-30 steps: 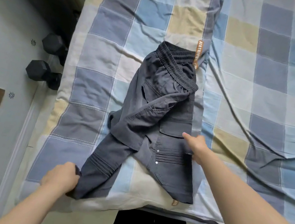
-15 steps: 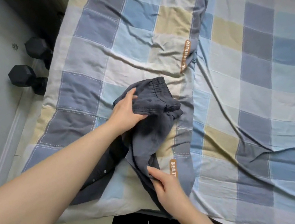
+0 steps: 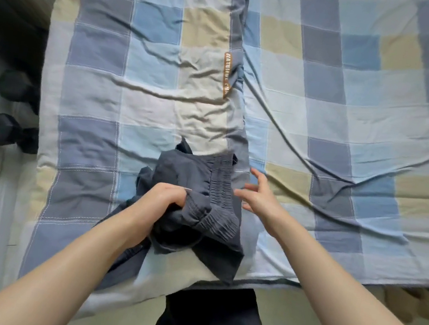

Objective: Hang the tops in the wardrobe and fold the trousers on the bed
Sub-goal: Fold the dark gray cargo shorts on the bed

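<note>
Since the earlier frame, your left hand [image 3: 166, 199] bunched the trousers [image 3: 194, 210] at lower center on the bed [image 3: 327, 124], fingers curled into fabric. Your right hand [image 3: 259, 198] released, fingers spread open.

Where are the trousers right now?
In the head view, the trousers lie bunched at the bed's near edge, gripped by the left hand, with the open right hand beside their waistband.

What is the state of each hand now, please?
Left hand: fingers curled round the dark trousers, gripping them.
Right hand: open, fingers spread beside the waistband, holding nothing.
</note>
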`<state>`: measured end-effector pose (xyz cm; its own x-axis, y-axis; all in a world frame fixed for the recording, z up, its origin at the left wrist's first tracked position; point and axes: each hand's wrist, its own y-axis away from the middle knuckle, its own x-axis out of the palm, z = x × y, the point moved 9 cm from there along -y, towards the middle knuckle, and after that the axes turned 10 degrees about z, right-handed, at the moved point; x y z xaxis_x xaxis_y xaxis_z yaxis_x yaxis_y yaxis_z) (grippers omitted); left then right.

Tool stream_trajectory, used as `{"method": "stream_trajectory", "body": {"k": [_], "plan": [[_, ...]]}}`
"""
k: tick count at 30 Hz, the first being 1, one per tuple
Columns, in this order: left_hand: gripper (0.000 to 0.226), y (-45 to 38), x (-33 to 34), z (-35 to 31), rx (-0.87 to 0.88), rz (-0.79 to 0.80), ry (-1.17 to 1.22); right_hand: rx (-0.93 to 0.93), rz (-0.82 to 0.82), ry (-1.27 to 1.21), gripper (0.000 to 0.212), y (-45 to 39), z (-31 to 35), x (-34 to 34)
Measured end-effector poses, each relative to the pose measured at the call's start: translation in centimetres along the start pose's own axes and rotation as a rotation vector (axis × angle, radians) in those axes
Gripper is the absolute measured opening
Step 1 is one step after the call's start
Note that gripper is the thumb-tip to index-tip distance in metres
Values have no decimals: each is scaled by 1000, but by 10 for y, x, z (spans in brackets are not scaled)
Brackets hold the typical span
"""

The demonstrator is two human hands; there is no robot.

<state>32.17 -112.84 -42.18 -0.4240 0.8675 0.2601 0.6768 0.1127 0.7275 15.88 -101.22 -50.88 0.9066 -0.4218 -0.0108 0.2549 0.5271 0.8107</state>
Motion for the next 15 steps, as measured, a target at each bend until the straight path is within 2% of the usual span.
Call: {"method": "stream_trajectory", "body": {"k": [1, 2, 5, 7, 9, 12, 15], "plan": [[48, 11, 8, -2, -14, 14, 27, -76, -4, 187, 81, 11, 18, 3], [52, 20, 12, -5, -15, 16, 62, -140, 22, 361, 83, 18, 33, 13], [40, 51, 27, -31, 23, 51, 173, -169, 187, 716, 74, 45, 52, 40], [37, 74, 38, -52, 61, 76, 253, -137, 211, 861, 69, 69, 51, 41], [34, 100, 50, -75, 117, 91, 324, -129, 186, 912, 70, 97, 45, 34], [30, 135, 71, -112, 212, 110, 417, -163, 169, 850, 70, 149, 36, 29], [27, 162, 99, -140, 312, 101, 505, -334, 67, 726, 45, 210, 41, 26]]}}
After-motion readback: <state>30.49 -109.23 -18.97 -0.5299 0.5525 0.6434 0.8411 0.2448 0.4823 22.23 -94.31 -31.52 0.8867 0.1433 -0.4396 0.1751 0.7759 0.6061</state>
